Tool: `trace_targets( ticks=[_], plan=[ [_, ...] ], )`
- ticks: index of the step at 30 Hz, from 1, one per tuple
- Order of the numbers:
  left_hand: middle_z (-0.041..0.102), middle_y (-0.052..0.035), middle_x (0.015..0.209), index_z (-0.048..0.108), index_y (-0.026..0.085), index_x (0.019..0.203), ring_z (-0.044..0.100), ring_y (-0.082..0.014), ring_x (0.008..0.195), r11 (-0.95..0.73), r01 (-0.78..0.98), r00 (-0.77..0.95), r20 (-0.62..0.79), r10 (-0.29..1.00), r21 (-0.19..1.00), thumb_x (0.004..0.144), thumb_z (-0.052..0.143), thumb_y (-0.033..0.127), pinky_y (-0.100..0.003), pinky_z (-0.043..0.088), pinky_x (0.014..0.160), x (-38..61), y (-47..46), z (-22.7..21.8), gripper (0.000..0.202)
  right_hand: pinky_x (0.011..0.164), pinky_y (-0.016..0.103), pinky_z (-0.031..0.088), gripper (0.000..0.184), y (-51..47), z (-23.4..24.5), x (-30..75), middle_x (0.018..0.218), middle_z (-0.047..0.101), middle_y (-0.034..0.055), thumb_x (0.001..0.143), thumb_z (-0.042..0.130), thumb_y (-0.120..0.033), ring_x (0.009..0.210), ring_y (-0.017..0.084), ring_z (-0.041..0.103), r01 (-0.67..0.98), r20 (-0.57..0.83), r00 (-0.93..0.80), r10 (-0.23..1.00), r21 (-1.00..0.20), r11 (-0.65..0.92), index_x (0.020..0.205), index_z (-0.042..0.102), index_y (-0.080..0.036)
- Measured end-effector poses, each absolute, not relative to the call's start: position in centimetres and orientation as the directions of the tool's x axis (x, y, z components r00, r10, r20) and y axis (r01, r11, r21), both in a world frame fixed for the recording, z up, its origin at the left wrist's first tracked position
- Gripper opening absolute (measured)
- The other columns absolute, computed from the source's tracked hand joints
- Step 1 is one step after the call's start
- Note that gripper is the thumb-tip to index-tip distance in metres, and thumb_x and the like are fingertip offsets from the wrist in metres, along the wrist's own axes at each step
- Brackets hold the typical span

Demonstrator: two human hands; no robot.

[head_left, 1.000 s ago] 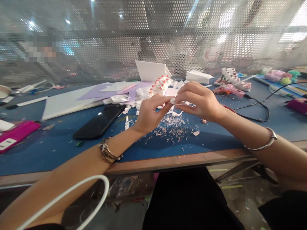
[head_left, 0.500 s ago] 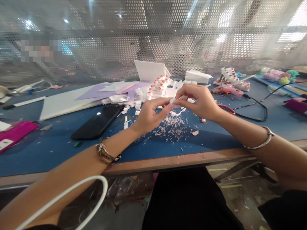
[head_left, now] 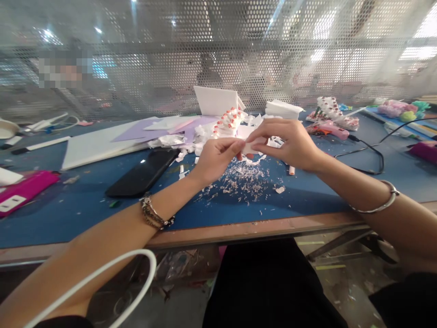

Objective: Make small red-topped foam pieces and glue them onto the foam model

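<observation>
Since half a second ago, your left thumb has risen toward the tip of its index finger, the small white piece (head_left: 248, 148) shows a broader face between your hands, and the red loop beside your right wrist has gone out of sight behind it.

Nearest you, a white cable (head_left: 152, 262) curves in front of your left forearm. Beyond it runs the wooden edge (head_left: 239, 231) of the blue table (head_left: 307, 196).

Over the table, your left hand (head_left: 216, 159) is mostly closed, thumb and fingertips pinching the near end of the white piece. Your right hand (head_left: 290, 143) is half curled, its thumb and fingers drawn close about the other end. The piece sits between both sets of fingertips, above a scatter of pale shavings (head_left: 247, 180). A black phone (head_left: 143, 171) lies flat to the left of your left hand, and a magenta case (head_left: 27, 191) lies farther left.

Past your hands you have a heap of white scraps (head_left: 201, 139) beside a white form dotted with red (head_left: 228, 124). A corded pink tool (head_left: 336, 130) lies to the right. Behind the heap stands a white board (head_left: 216, 101), and farthest off is a perforated metal screen (head_left: 239, 54).
</observation>
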State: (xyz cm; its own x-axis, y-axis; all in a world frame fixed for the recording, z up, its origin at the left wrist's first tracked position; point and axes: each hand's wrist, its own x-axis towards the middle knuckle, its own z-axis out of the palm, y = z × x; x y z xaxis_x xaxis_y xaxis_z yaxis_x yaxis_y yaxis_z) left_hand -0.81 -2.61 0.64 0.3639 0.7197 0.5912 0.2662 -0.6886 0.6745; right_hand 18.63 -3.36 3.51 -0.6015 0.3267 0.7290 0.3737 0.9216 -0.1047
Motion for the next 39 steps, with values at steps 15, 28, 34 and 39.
trace_targets(
  ticks=[15, 28, 34, 39],
  plan=[
    [0.063, -0.0031, 0.062, 0.066, 0.014, 0.07, 0.05, -0.0076, 0.056, -0.612, 0.078, 0.387, 0.541, 0.746, 0.787, 0.08, 0.051, 0.044, -0.021, 0.041, 0.059, -0.7, -2.1, 0.0, 0.035, 0.071, 0.025, 0.046, 0.02, -3.1, 3.3, 18.9, 0.083, 0.058, 0.0025, 0.088, 0.044, -0.024, 0.08, 0.009, 0.055, 0.416, 0.711, -0.686, 0.153, 0.212, 0.884, 0.095, 0.062, -0.015],
    [0.064, -0.003, 0.068, 0.062, 0.015, 0.065, 0.052, -0.0095, 0.063, -0.656, 0.128, 0.412, 0.562, 0.717, 0.744, 0.081, 0.05, 0.044, -0.022, 0.043, 0.063, -0.5, -2.7, 0.3, 0.036, 0.069, 0.025, 0.045, 0.016, -3.6, 3.3, 18.4, 0.081, 0.06, 0.0025, 0.086, 0.048, -0.024, 0.075, 0.009, 0.053, 0.413, 0.774, -0.582, 0.249, 0.018, 0.911, 0.084, 0.061, -0.015],
    [0.065, -0.0015, 0.066, 0.062, 0.015, 0.064, 0.053, -0.0089, 0.062, -0.761, 0.224, 0.408, 0.651, 0.641, 0.609, 0.084, 0.047, 0.039, -0.021, 0.043, 0.062, -0.5, -3.3, 0.7, 0.034, 0.059, 0.021, 0.043, 0.021, -3.7, 3.5, 18.3, 0.071, 0.059, 0.0025, 0.075, 0.06, -0.031, 0.064, 0.007, 0.052, 0.364, 0.696, -0.485, 0.53, -0.391, 0.846, 0.074, 0.061, -0.01],
    [0.066, -0.0011, 0.069, 0.063, 0.015, 0.073, 0.056, -0.0094, 0.065, -0.817, 0.287, 0.42, 0.701, 0.577, 0.5, 0.086, 0.045, 0.033, -0.02, 0.044, 0.064, -0.5, -4.0, 1.0, 0.029, 0.058, 0.022, 0.042, 0.02, -3.2, 3.7, 18.5, 0.068, 0.059, 0.0017, 0.075, 0.059, -0.03, 0.063, 0.007, 0.051, 0.254, 0.59, -0.529, 0.61, -0.576, 0.777, 0.075, 0.062, -0.009]
  ],
)
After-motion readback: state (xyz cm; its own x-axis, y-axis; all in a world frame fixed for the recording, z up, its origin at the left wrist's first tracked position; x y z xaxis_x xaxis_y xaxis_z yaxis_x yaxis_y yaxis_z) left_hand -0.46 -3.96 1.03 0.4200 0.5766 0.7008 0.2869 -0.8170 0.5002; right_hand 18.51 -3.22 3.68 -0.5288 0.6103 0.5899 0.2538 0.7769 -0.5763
